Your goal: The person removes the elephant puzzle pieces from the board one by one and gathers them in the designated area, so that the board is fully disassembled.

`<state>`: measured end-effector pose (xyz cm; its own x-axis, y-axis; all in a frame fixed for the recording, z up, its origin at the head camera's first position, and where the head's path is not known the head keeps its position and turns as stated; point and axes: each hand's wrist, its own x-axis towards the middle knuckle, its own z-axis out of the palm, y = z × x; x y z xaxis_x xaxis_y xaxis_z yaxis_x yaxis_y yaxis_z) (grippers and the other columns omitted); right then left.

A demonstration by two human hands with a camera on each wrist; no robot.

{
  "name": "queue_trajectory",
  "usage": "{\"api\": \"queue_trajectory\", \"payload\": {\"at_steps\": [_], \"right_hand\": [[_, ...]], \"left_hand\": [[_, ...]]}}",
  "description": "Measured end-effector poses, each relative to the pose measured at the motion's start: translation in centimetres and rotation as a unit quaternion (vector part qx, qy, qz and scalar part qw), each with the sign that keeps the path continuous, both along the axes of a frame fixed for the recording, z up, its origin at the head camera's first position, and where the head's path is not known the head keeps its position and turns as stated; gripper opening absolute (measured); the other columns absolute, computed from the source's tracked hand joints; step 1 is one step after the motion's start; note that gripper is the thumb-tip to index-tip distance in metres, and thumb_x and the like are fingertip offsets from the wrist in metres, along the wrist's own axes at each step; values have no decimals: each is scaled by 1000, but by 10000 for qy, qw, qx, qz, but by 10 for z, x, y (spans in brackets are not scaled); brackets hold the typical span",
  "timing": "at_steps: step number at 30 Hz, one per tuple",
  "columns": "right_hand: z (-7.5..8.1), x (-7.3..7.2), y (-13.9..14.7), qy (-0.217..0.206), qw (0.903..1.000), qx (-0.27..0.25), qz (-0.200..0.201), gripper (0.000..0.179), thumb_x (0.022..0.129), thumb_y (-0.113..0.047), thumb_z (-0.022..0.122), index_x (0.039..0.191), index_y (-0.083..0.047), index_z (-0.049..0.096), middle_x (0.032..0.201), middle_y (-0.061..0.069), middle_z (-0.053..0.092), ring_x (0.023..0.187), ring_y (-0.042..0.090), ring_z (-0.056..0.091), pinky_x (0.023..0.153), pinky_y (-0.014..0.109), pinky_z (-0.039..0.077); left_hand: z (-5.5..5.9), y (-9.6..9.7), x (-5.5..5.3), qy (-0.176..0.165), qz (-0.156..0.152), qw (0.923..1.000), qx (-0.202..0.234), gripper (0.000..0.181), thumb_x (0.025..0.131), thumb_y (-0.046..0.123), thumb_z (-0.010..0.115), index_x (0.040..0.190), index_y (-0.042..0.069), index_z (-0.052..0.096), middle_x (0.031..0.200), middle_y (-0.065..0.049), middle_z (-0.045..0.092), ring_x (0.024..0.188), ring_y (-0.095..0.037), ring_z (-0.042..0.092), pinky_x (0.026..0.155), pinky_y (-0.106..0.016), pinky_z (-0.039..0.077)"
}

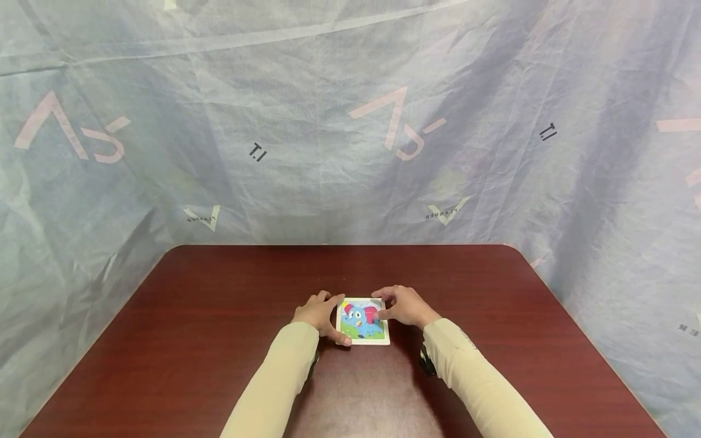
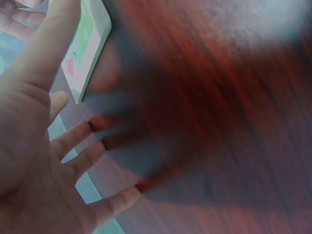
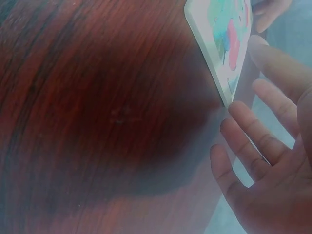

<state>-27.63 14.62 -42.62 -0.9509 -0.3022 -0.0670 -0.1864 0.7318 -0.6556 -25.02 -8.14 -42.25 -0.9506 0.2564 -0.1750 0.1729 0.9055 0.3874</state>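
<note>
Elephant pic [image 1: 361, 323]: prob. steadying
L hand [image 1: 317, 316]: fingers splayed
R hand [image 1: 408, 306]: fingers loose
Next: prob. light press

Bright, diffuse light fills the head view, with pale glare on the near middle of the table [image 1: 364, 392]. Both wrist views are dimmer and hazy: my left fingers [image 2: 117, 204] cast long, soft shadows, and the picture board [image 3: 224, 39] looks washed out.
</note>
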Motion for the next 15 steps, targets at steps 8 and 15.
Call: {"api": "queue_trajectory", "payload": {"at_steps": [8,15], "right_hand": [[-6,-2,-2,346,9989,297,54,37,82,-10,86,118,-8,76,100,8,65,86,19,55,77,35,49],[-10,-1,-3,502,9975,488,41,34,82,-11,86,115,-8,77,103,8,64,94,23,57,87,42,51]], "left_hand": [[2,1,3,-3,14,10000,-87,102,68,45,95,153,14,47,146,-16,46,134,-35,45,104,-64,40],[3,0,3,17,-80,9999,-86,98,68,44,95,149,12,50,144,-16,47,132,-36,45,101,-63,43]]}}
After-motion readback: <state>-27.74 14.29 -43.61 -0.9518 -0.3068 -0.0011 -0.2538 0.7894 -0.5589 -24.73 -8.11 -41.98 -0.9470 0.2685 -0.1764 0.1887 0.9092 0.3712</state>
